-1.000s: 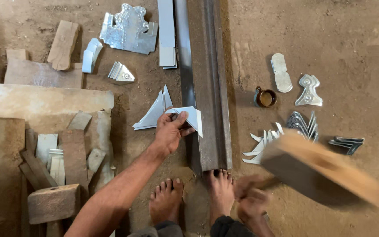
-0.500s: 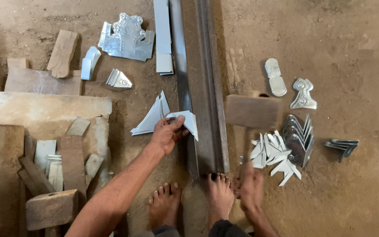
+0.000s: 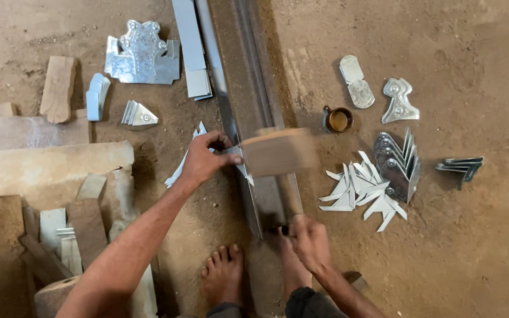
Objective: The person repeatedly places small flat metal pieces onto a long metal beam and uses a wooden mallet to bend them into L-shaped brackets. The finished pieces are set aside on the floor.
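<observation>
Nearest to me, my bare feet (image 3: 224, 272) stand on the dirt floor (image 3: 472, 247), one of them at the near end of the long steel rail (image 3: 248, 88) that runs away from me up the middle. Just above that foot my right hand (image 3: 308, 240) is closed tight round the handle of the wooden mallet (image 3: 278, 154), whose blurred head hangs over the rail. Left of it, my left hand (image 3: 204, 160) pinches a small sheet-metal piece (image 3: 238, 154) against the rail's left edge, fingers curled, thumb on top. Open dirt lies to the near right. Farther right sit a pile of cut metal triangles (image 3: 357, 191) and a stack of pressed brackets (image 3: 397, 165), well apart from the rail. On the left, wooden blocks (image 3: 60, 235) crowd the near side. Farthest off lie an embossed metal plate (image 3: 141, 54) and a small tin cup (image 3: 338, 119).
</observation>
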